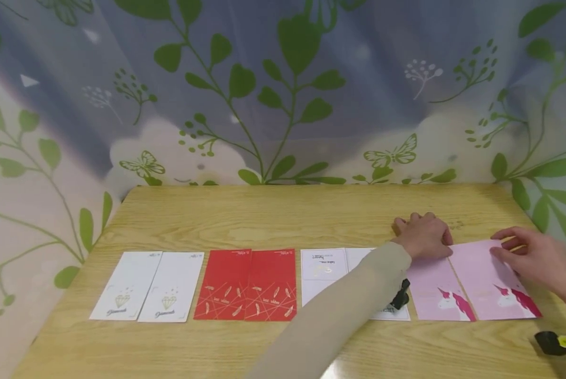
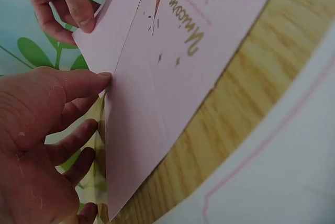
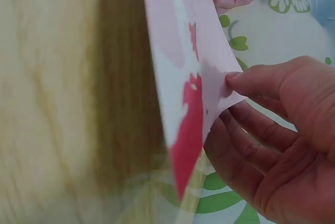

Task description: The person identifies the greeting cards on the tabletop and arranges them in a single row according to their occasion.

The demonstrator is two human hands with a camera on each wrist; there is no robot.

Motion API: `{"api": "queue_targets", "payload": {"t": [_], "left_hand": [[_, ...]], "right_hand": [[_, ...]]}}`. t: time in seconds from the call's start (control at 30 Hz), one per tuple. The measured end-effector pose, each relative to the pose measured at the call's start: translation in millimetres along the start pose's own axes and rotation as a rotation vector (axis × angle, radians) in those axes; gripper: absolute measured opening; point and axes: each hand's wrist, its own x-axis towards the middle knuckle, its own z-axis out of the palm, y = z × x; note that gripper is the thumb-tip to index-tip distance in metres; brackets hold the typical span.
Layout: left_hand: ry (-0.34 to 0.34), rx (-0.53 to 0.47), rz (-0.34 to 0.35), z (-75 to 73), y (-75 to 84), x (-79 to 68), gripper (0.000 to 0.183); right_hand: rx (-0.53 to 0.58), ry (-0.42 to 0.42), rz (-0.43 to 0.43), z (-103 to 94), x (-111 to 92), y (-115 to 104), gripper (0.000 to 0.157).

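Two pink unicorn cards lie side by side at the right of the row, a left one (image 1: 436,287) and a right one (image 1: 493,284). At their far edge, my left hand (image 1: 425,237) pinches the pink card near the seam, thumb on top and fingers below, as the left wrist view shows. My right hand (image 1: 538,258) pinches the outer far corner of the right pink card between thumb and fingers. That corner is lifted and bent in the right wrist view. Gold "Unicorn" lettering (image 2: 186,25) shows on the left card.
Farther left on the wooden table (image 1: 283,350) lie two red cards (image 1: 270,284) and two white diamond cards (image 1: 169,287). My left sleeve (image 1: 344,310) partly hides a white card pair (image 1: 323,273). A leaf-patterned curtain (image 1: 283,95) hangs behind the table.
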Motion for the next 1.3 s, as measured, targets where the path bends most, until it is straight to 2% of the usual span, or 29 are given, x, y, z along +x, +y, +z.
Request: {"api": "queue_targets", "payload": {"t": [0.27, 0.8, 1.1, 1.3], "left_hand": [[0.014, -0.003, -0.001, 0.5, -0.1, -2.6, 0.005], [0.011, -0.025, -0.002, 0.3, -1.2, -4.4, 0.007], [0.007, -0.038, -0.002, 1.2, -4.3, -3.4, 0.005], [-0.040, -0.088, 0.059, -0.3, -13.0, -2.6, 0.011]], "right_hand": [[-0.053, -0.035, 0.013, 1.2, 1, 4, 0.031], [-0.091, -0.079, 0.015, 3.4, 4, 5, 0.032], [-0.113, -0.057, -0.062, 7.0, 9, 7, 0.027], [-0.105, -0.050, -0.050, 8.7, 6, 8, 0.027]]}}
